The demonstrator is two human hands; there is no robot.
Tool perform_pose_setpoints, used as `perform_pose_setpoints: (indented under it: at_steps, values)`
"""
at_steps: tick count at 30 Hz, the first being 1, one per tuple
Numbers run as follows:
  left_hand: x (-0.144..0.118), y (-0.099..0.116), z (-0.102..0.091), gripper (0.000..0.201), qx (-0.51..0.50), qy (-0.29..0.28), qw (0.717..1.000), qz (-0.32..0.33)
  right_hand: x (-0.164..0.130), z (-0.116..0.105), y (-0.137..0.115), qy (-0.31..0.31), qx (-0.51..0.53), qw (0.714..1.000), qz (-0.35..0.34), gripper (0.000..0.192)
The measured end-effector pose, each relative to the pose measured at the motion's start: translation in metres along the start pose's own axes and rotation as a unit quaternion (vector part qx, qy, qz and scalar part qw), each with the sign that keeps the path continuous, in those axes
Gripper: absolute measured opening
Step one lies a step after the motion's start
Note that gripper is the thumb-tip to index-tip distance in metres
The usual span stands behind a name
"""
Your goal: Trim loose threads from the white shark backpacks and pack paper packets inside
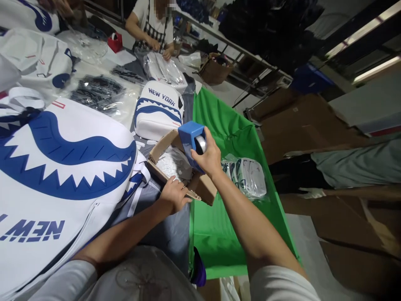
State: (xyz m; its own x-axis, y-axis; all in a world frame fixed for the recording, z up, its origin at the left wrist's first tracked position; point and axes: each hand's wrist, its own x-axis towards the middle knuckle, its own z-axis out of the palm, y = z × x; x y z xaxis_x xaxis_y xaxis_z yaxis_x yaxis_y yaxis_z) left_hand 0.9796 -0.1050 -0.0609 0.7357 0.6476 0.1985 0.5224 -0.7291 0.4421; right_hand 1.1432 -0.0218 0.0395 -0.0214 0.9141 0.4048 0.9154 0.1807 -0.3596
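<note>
Grey tabletop, crowded; green bin at its right edge; flattened brown cardboard on the floor beyond. We list as follows.

Item: our right hand, fingers closed around a blue tape dispenser, held just above the cardboard box.

Item: our left hand, fingers curled loosely, resting flat on the near edge of that box. The box sits at the tabletop's right edge, flaps open, white packing visible inside.

Item: large white bag with blue shark-mouth print, lettered "NEW", lying at our left, close to the camera.

Item: smaller white backpack, same print, lettered "NEW YORK", upright just behind the box.

Item: bagged white goods in clear plastic, lying in the green bin, just right of our right hand.

Item: another person at the far end of the tabletop, both hands on a clear plastic-wrapped bag.

Item: small red object near that person, too small for us to identify.
</note>
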Motion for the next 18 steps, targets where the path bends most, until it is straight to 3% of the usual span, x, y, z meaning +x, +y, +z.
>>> perform_pose_setpoints:
  at_steps: [3, 6, 8, 10, 11, 13, 16, 18]
  values:
    - [0.002, -0.004, -0.002, 0.036, -0.005, 0.017, 0.999, 0.03, 0.003, -0.032, -0.02, -0.016, 0.006, 1.0, 0.002, 0.092]
    - [0.001, -0.014, -0.002, 0.038, -0.048, 0.094, 0.992, 0.075, -0.01, -0.087, -0.054, -0.053, 0.015, 0.998, -0.009, 0.092]
    - [-0.013, -0.025, 0.002, 0.032, -0.066, 0.184, 0.98, 0.037, -0.03, -0.122, -0.077, -0.107, 0.036, 0.994, -0.017, 0.091]
    - [-0.041, -0.037, 0.005, 0.03, -0.071, 0.264, 0.96, -0.055, -0.059, -0.141, -0.094, -0.192, 0.065, 0.979, -0.01, 0.09]
    - [-0.059, -0.042, 0.005, 0.032, -0.075, 0.279, 0.952, -0.098, -0.077, -0.142, -0.1, -0.24, 0.079, 0.967, -0.002, 0.09]
    - [-0.101, -0.05, 0.002, 0.031, -0.086, 0.261, 0.952, -0.134, -0.115, -0.123, -0.105, -0.339, 0.094, 0.936, 0.026, 0.091]
    - [-0.165, -0.049, -0.007, 0.028, -0.094, 0.188, 0.971, -0.115, -0.171, -0.057, -0.1, -0.476, 0.081, 0.872, 0.073, 0.095]
    - [-0.199, -0.043, -0.011, 0.026, -0.091, 0.151, 0.979, -0.106, -0.2, -0.008, -0.087, -0.508, 0.039, 0.856, 0.085, 0.096]
